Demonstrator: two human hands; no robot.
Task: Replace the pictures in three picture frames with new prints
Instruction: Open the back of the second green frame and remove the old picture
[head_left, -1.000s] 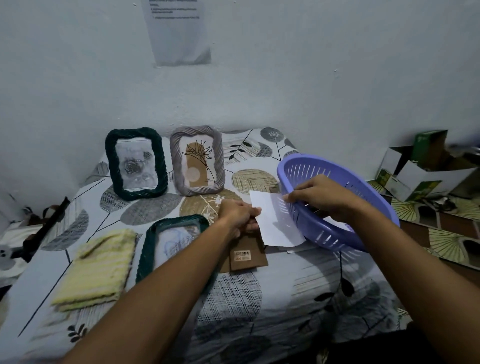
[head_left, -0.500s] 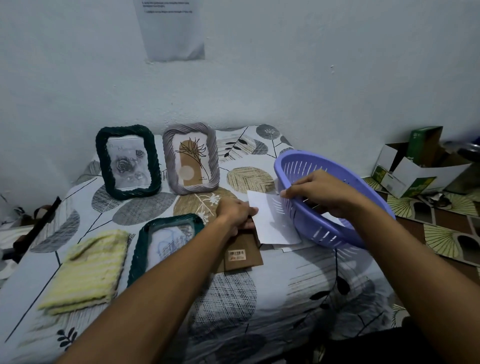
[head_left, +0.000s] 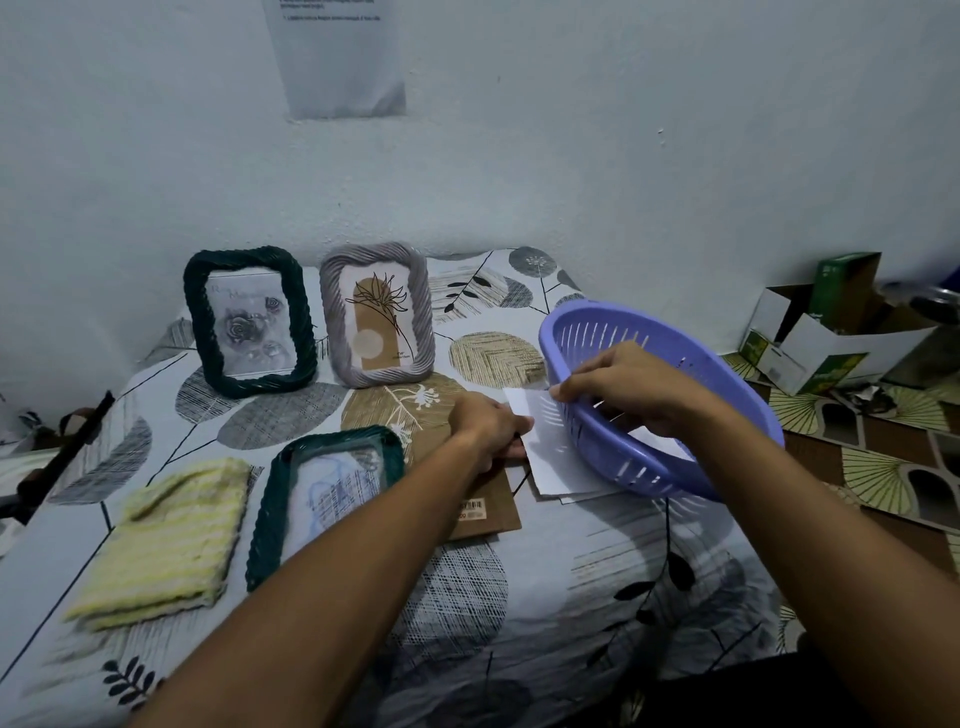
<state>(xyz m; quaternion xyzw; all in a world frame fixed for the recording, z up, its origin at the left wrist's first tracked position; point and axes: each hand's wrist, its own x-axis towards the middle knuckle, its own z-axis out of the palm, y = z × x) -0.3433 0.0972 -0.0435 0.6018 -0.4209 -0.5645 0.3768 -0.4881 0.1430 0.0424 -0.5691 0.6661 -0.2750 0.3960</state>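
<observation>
Surface: leaf-patterned cloth-covered table against a pale wall; folded yellow striped cloth near left
Frames: dark green rope-edged picture frame and grey rope-edged picture frame upright at the far side; a second green frame flat, nearer
Left hand: fingers curled on the white paper print, over a brown backing board
Right hand: pinches the print's far edge at the purple slotted plastic basket
Change: the print sits slightly lower against the basket than before
</observation>
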